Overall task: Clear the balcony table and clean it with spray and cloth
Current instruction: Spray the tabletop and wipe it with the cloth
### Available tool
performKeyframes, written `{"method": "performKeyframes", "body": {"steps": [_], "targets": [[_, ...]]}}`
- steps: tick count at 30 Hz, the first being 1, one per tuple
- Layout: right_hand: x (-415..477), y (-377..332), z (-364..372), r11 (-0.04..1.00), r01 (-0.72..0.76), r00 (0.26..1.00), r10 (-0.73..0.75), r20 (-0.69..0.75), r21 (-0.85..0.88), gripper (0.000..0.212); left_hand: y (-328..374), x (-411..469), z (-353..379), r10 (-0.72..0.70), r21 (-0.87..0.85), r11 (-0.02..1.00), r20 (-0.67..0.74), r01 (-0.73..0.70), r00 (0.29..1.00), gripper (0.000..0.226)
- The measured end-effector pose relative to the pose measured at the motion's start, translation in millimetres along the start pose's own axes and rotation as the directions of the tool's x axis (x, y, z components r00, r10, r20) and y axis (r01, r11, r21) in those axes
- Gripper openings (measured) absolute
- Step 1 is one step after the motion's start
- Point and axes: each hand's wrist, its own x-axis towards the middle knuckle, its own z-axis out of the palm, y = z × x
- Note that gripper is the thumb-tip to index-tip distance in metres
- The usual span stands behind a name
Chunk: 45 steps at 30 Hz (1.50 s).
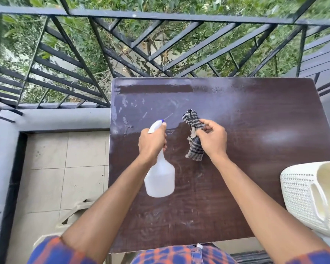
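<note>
Two bare forearms reach forward out of two orange-and-blue plaid sleeves (51, 250), one on each side of the view. They end in two hands held close together over the middle of the single dark brown table (246, 130), not touching each other.

The left hand (151, 143) is wrapped round the neck of the one spray bottle (160, 180), a translucent white bottle with a white trigger head and a blue nozzle tip. The bottle is held up off the tabletop, its body hanging toward the camera and its nozzle pointing away toward the far left part of the table; a thin pale streak leads off from the tip.

The right hand (212, 139) pinches the one cloth (193, 151) – a crumpled rag checked in dark and pale – between thumb and fingers. One end sticks up past the fingers and the other hangs below the hand. Whether the cloth touches the tabletop I cannot tell.

The far half of the table shows a greyish, streaky film; the near half looks darker, with faint smears.

One white woven basket (301, 197) with a handle slot sits at the table's near right edge – partly out of view. Beyond the table stands one black metal railing (122, 15) with green foliage behind it, and pale floor tiles (65, 168) lie to the left.
</note>
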Motion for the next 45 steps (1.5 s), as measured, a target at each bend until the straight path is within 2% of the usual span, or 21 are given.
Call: {"method": "performKeyframes", "body": {"steps": [4,6,9,12,16,20,23,25,27,30,33,36,40,45], "targets": [[6.7,2.1,-10.7,1.000,0.006,0.999,-0.007,-0.032,-0.023,0.040,8.8,5.2,21.9,0.010,0.026,1.000,0.078,-0.012,0.997,0.038],[8.4,2.6,-14.6,0.999,0.011,0.999,-0.013,-0.040,-0.033,0.040,12.3,5.2,29.3,0.012,0.042,0.999,0.071,-0.015,0.997,0.036],[10.9,3.6,-17.2,1.000,0.014,0.999,-0.015,-0.047,-0.028,0.039,16.0,6.6,31.4,0.025,0.087,0.996,0.003,-0.025,1.000,0.039],[11.7,4.5,-17.0,0.999,0.021,0.999,-0.023,-0.048,-0.035,0.040,16.5,14.0,24.8,0.051,0.051,0.998,-0.061,-0.048,0.997,0.039],[10.9,6.9,-12.4,0.999,0.028,0.999,-0.028,-0.020,-0.041,0.040,17.6,24.2,7.9,0.135,0.161,0.981,-0.175,-0.107,0.975,0.042],[11.2,4.9,-3.9,0.995,0.066,0.998,-0.065,0.021,-0.072,0.035,23.0,36.2,-21.9,0.107,0.173,0.984,-0.340,-0.050,0.934,0.039],[10.9,-1.1,4.6,0.991,0.110,0.993,-0.107,0.048,-0.080,0.034,24.5,41.0,-42.0,0.081,0.100,0.994,-0.332,-0.051,0.940,0.045],[11.4,-5.3,10.4,0.988,0.132,0.989,-0.126,0.071,-0.080,0.033,22.6,42.6,-48.3,0.123,0.130,0.988,-0.327,-0.085,0.937,0.046],[11.4,-9.3,15.7,0.981,0.166,0.983,-0.157,0.094,-0.104,0.034,22.4,41.4,-51.8,0.133,0.124,0.988,-0.350,-0.094,0.927,0.039],[11.4,-14.5,21.4,0.968,0.215,0.972,-0.199,0.121,-0.131,0.034,23.8,43.2,-54.4,0.067,0.022,0.998,-0.377,-0.064,0.924,0.029],[12.3,-16.9,23.3,0.958,0.247,0.964,-0.228,0.139,-0.143,0.034,25.4,45.1,-50.8,0.067,-0.031,0.996,-0.276,-0.079,0.959,0.029],[11.9,-16.6,22.8,0.953,0.257,0.962,-0.236,0.137,-0.160,0.034,27.7,42.9,-38.8,0.093,0.010,0.996,-0.142,-0.092,0.985,0.030],[12.0,-12.6,18.6,0.954,0.246,0.966,-0.228,0.120,-0.169,0.034,31.4,37.8,-21.9,0.086,0.056,0.995,-0.108,-0.080,0.990,0.035],[11.2,-2.8,8.8,0.959,0.227,0.972,-0.214,0.095,-0.169,0.034,31.6,37.6,-5.8,0.059,0.033,0.998,0.016,-0.060,0.998,0.031]]}}
